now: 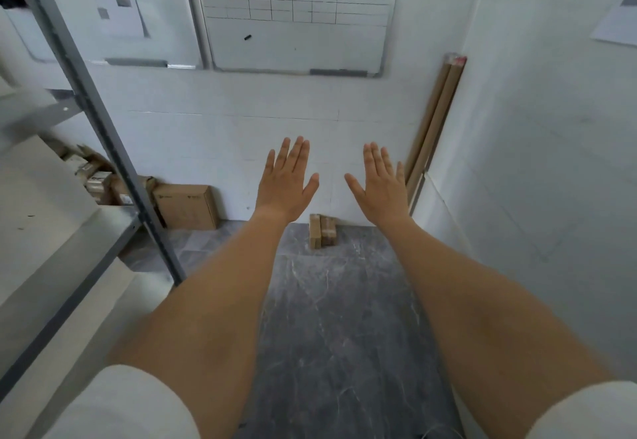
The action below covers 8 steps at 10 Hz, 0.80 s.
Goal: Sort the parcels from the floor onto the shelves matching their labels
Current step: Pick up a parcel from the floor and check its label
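At my far left the grey metal shelving climbs out of view, its nearest shelf covered in pale sheeting; behind its upright, low by the wall, sits a clutter of small cartons, and just right of the post a flat brown box leans against the wall on the floor; I cannot read any label from here.

My left hand is held out in front of me, back toward me, fingers straight and close together, thumb swung out to the right; it holds nothing and touches nothing.

Between my 2 wrists, and beyond them, stand the 2 small parcels, touching each other side by side on the dark marbled floor right at the foot of the wall; their long axis runs away from me, toward the wall; they lie forward and well below both palms, a shade closer to my left wrist in this view, though I judge either hand could reach them equally.

My right hand mirrors the other: flat, fingers straight, thumb out to the left, empty.

Far right, 2 long cardboard tubes lean in the corner.

My judgement: nothing is picked up yet; the next move calls for stepping forward and stooping straight down onto the pair.
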Available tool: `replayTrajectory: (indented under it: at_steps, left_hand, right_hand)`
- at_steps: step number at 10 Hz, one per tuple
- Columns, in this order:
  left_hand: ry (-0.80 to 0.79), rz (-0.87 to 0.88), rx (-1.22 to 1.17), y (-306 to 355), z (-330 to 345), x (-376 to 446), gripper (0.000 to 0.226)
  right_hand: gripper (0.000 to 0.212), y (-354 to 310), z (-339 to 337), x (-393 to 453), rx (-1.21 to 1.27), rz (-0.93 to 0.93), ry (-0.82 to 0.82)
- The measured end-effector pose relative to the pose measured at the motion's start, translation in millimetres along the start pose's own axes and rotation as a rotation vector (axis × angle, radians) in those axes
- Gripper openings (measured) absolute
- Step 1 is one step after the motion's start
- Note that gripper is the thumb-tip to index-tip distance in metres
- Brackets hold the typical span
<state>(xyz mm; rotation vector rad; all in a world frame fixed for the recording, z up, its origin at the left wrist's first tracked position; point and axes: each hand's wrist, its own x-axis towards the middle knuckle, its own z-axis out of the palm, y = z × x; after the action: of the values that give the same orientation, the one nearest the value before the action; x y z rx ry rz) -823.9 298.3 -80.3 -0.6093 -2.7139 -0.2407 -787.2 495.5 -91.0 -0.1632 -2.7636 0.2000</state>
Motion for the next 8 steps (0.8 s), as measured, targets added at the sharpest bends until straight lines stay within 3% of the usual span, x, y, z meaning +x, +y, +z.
replayTrajectory:
  at_steps: [8]
  left_hand:
    - [-0.083, 0.038, -0.002, -71.0, 110.9, 233.0, 0.066]
  right_hand:
    - [0.076, 44.6, 107.3, 241.4, -0.046, 0.003, -0.063]
